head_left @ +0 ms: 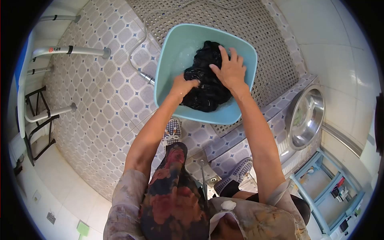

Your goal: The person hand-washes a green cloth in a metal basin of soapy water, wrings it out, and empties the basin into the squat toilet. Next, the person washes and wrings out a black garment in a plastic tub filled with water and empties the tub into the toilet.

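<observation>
A light-blue plastic basin (161,86) stands on the floor, with a wet black garment (208,86) bunched in shallow water inside it. At the garment's left edge, my left hand (185,85) is closed on the dark fabric, its fingers partly hidden by the cloth. My right hand (231,70) lies over the upper right part of the garment, fingers spread and thumb apart, touching the cloth without gripping it. The garment's exact kind cannot be made out.
A shower head (148,78) on a hose lies against the basin's left side. Under and behind it is a perforated mat (276,60). A steel bowl (294,120) leans at the right, near a blue shelf (320,196). A folding table's legs (76,51) stand at left.
</observation>
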### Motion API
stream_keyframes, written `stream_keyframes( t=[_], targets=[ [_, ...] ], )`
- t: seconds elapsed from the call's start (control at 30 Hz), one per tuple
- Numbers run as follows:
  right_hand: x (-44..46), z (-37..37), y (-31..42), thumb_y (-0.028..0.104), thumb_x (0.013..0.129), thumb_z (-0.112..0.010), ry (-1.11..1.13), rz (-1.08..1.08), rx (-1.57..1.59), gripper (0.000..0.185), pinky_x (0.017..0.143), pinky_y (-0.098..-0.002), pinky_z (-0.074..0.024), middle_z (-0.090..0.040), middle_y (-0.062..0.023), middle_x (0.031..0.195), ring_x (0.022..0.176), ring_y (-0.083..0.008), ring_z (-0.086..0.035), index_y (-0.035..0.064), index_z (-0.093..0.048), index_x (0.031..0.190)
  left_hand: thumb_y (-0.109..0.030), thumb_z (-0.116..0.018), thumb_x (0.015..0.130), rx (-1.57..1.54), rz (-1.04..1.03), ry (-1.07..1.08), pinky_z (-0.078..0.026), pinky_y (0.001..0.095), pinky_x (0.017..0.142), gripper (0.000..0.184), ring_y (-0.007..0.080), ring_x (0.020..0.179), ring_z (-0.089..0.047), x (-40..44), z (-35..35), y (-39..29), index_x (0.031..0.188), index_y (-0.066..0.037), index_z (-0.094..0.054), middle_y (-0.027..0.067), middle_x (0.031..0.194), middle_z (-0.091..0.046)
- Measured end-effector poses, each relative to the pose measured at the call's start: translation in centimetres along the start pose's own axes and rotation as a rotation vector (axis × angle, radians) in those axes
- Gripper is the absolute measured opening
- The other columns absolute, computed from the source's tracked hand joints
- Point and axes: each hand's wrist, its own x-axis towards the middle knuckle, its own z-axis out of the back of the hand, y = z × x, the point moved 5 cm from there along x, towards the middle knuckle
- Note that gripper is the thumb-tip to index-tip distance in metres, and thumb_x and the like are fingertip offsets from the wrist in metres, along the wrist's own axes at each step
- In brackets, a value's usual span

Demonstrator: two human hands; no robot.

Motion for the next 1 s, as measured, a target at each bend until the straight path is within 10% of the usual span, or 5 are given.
stream_keyframes(
  t=[0.23, 0.47, 0.63, 0.77, 1.0],
  targets=[
    [0.3, -6.4, -2.1, 0.039, 0.082, -0.072, 0.419, -0.156, 0.323, 0.064, 0.093, -0.0513, -0.0470, -0.043, -0.0234, 0.130, 0.115, -0.0446, -0.050, 0.0288, -0.046, 0.139, -0.019, -0.076, 0.078, 0.378, 0.035, 0.082, -0.052, 0.0304, 0.081, 0.047, 0.0189, 0.090, -0.065, -0.5, 1.8, 1.9, 0.118, 0.002, -0.061, 0.0120, 0.101, -0.068],
    [-1.6, -2.6, 1.7, 0.014, 0.076, -0.064, 0.286, -0.084, 0.658, 0.044, 0.085, -0.0445, -0.0509, -0.061, -0.0240, 0.105, 0.097, -0.0408, -0.063, 0.0133, -0.061, 0.120, -0.055, -0.059, 0.088, -0.533, 0.392, 0.137, -0.051, 0.0432, 0.094, 0.062, 0.0269, 0.107, -0.063, -2.5, -0.2, -2.2, 0.124, -0.005, -0.057, 0.0161, 0.116, -0.063],
    [-6.1, 5.4, 10.1, 0.023, 0.076, -0.065, 0.251, 0.049, 0.676, 0.027, 0.074, -0.0446, -0.0540, -0.065, -0.0218, 0.085, 0.081, -0.0375, -0.067, 0.0071, -0.063, 0.097, -0.039, -0.057, 0.092, -0.675, 0.446, 0.423, -0.054, 0.0425, 0.089, 0.035, 0.0254, 0.094, -0.065, -0.8, -0.8, -0.1, 0.108, -0.008, -0.062, 0.0108, 0.100, -0.066],
    [-6.9, 5.2, 13.0, 0.033, 0.083, -0.064, 0.244, 0.081, 0.488, 0.028, 0.064, -0.0456, -0.0551, -0.065, -0.0213, 0.074, 0.069, -0.0381, -0.067, 0.0048, -0.066, 0.083, -0.030, -0.047, 0.098, -0.488, -0.313, 0.283, -0.055, 0.0374, 0.083, 0.030, 0.0243, 0.093, -0.066, -2.0, -0.3, 1.2, 0.109, -0.005, -0.060, 0.0143, 0.103, -0.067],
    [-0.6, -2.0, 5.4, 0.029, 0.091, -0.048, 0.131, -0.297, 0.411, 0.037, 0.073, -0.0520, -0.0540, -0.067, -0.0258, 0.079, 0.073, -0.0452, -0.066, 0.0018, -0.071, 0.081, -0.025, -0.048, 0.096, -0.567, 0.355, 0.079, -0.056, 0.0362, 0.071, 0.029, 0.0220, 0.078, -0.068, -2.8, -3.7, 2.1, 0.103, -0.001, -0.062, 0.0108, 0.091, -0.068]
  ],
)
